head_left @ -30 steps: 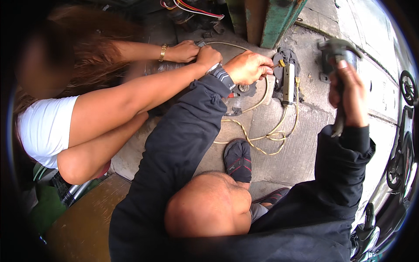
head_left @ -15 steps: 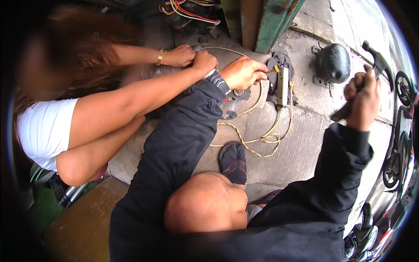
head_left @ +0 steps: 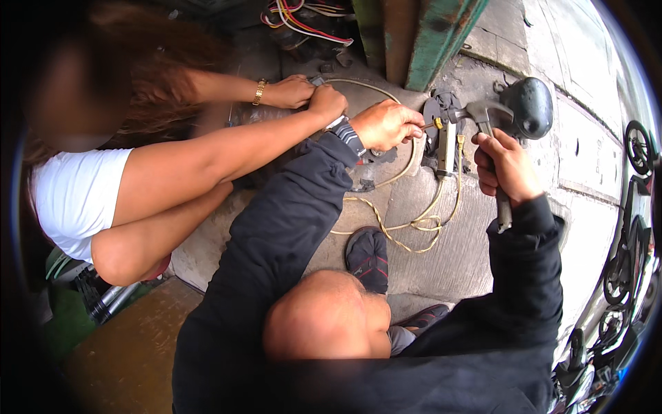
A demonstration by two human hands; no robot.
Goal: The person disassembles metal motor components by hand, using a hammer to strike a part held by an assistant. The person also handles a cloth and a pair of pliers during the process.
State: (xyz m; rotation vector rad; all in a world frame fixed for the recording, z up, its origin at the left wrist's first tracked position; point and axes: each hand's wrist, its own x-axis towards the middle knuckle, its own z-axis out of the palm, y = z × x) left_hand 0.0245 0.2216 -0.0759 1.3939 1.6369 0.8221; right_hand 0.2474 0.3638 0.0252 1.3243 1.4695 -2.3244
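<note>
My left hand [head_left: 388, 125] is closed round a short, thin copper-coloured stem with a yellow brass-like piece [head_left: 439, 123] at its end. In my right hand [head_left: 509, 162] is a claw hammer [head_left: 484, 112], gripped by its handle. The hammer's head lies level, its striking face close to the brass-like piece; whether they touch I cannot tell. Beneath them an off-white power strip [head_left: 448, 153] lies on the ground, partly over a dark, flat-looking object. At left, a co-worker's two hands [head_left: 309, 94] press together on a small grey item that is mostly hidden.
A black, rounded compressor [head_left: 527, 107] stands beyond the hammer. A yellowish cord [head_left: 427, 224] loops over the concrete by my shoe [head_left: 367, 259]. A green metal post [head_left: 441, 45] rises at the back, with coloured wires [head_left: 303, 24] nearby. Motorcycles [head_left: 617, 272] line the right edge.
The hammer has swung down and left from its raised place at the right, to beside the brass-like piece. My left hand keeps its hold and has shifted only slightly.
</note>
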